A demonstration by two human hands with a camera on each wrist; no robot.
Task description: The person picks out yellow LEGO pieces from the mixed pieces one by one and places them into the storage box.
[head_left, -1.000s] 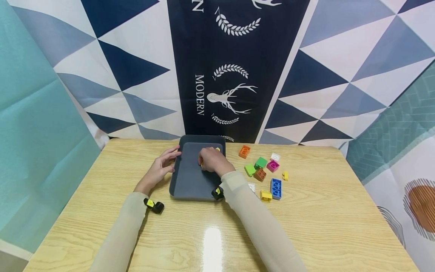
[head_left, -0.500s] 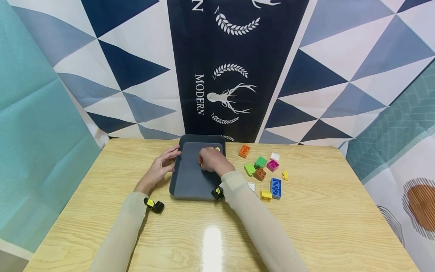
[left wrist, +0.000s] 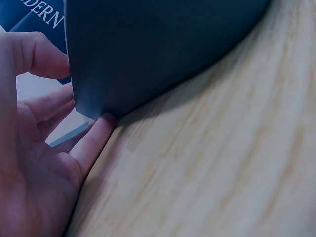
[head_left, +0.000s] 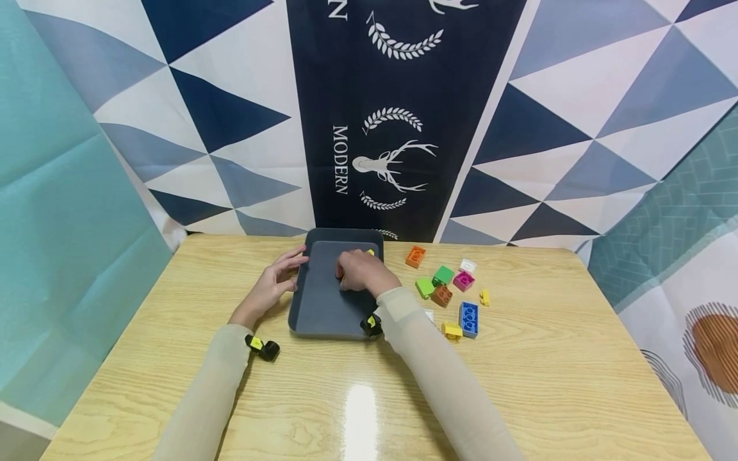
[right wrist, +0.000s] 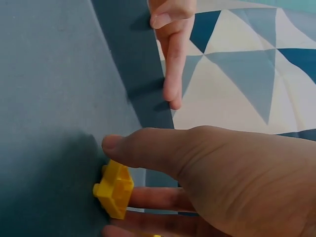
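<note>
My left hand [head_left: 272, 282] stays beside the dark grey tray [head_left: 311, 307], its spread fingers against the left wall. In the left wrist view, the fingertips touch the tray's outer side, one of them low by the table. Over the tray floor, my right hand [head_left: 364, 272] has its thumb and fingers around a small yellow toy brick [right wrist: 116, 190]. The right wrist view shows that brick's studs toward the tray floor; the head view hides it behind the hand. Another yellow piece [head_left: 371, 252] shows just beyond the right hand, near the tray's right side.
Right of the tray lie several loose toy bricks: orange [head_left: 415, 257], green [head_left: 443, 275], lime [head_left: 425, 287], brown [head_left: 442, 295], magenta [head_left: 464, 281], blue [head_left: 469, 319] and yellow [head_left: 452, 331], plus white ones [head_left: 467, 265]. A patterned cloth [head_left: 242, 115] hangs behind the table.
The bit of yellow that showed at my right fingertips in the head view is now covered by the hand. Both hands and the tray hold nearly the same places.
</note>
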